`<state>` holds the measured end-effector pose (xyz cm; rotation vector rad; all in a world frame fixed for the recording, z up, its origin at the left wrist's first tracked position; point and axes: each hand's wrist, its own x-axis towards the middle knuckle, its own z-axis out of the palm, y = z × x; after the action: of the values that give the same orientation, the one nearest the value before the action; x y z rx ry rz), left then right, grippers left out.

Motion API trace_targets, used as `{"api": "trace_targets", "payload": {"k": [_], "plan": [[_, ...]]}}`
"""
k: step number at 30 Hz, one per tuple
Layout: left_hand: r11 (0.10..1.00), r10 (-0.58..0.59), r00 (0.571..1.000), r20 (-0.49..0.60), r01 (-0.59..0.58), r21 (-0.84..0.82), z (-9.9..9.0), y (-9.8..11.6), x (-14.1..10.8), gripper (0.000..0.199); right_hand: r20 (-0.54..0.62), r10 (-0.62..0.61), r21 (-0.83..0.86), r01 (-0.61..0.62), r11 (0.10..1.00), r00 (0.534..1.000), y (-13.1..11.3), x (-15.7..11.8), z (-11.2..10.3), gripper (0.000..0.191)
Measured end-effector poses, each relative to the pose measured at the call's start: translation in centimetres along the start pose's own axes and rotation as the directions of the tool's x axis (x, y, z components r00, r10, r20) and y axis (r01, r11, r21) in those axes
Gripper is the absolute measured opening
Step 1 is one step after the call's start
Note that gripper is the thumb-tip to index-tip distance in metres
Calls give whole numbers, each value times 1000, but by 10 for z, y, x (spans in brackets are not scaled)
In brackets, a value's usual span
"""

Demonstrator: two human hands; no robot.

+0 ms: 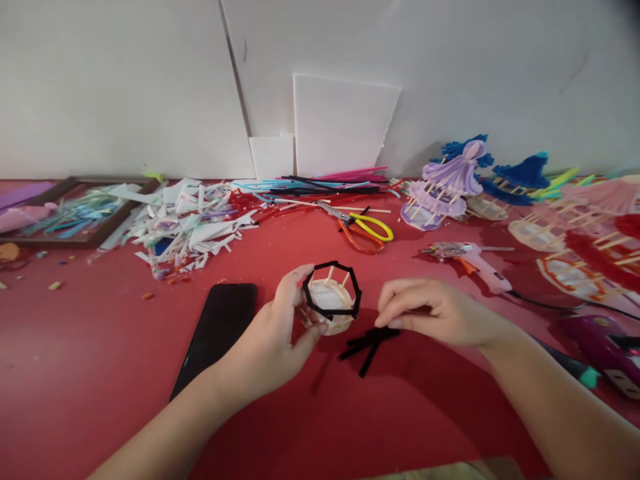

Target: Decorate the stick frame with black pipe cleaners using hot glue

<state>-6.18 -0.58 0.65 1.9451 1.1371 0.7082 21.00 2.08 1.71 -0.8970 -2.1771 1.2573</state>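
Note:
My left hand [273,340] grips a small round cage from its left side. The cage has a pale disc base [327,297], short upright wooden sticks and an angular black pipe-cleaner ring [333,312] around the top. It is tilted so that its inside faces me. To its right, my right hand [430,310] is pinched, fingertips down on a few short black pipe-cleaner pieces [369,343] lying crossed on the red table. The fingers partly cover the upper ends of these pieces.
A phone [217,333] lies left of my left hand. Yellow-and-orange scissors [367,227], a pink glue gun [480,263] and white scraps [195,220] lie farther back. Finished pipe-cleaner models [440,193] stand at the right, near a purple device [600,350].

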Motion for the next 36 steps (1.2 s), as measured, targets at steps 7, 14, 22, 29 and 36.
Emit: {"api": "trace_targets", "payload": {"k": [7,14,22,29,36], "plan": [[981,114,993,-24,-109,160,-4,4,-1,66,-417,82,300,52,953,905,-5,9,20,12],[905,238,924,-301,-98,415,-19,17,-5,21,-593,114,171,-13,985,797,-2,15,28,6],[983,-56,990,-129,78,169,-13,31,-4,26,-544,201,261,-63,963,815,-7,21,36,20],[985,-112,994,-13,113,127,-12,33,-4,31,-553,154,193,-54,980,819,-3,25,34,8],[973,-197,978,-69,204,112,-9,27,-3,32,-543,136,202,-28,979,828,-8,35,30,6]]}}
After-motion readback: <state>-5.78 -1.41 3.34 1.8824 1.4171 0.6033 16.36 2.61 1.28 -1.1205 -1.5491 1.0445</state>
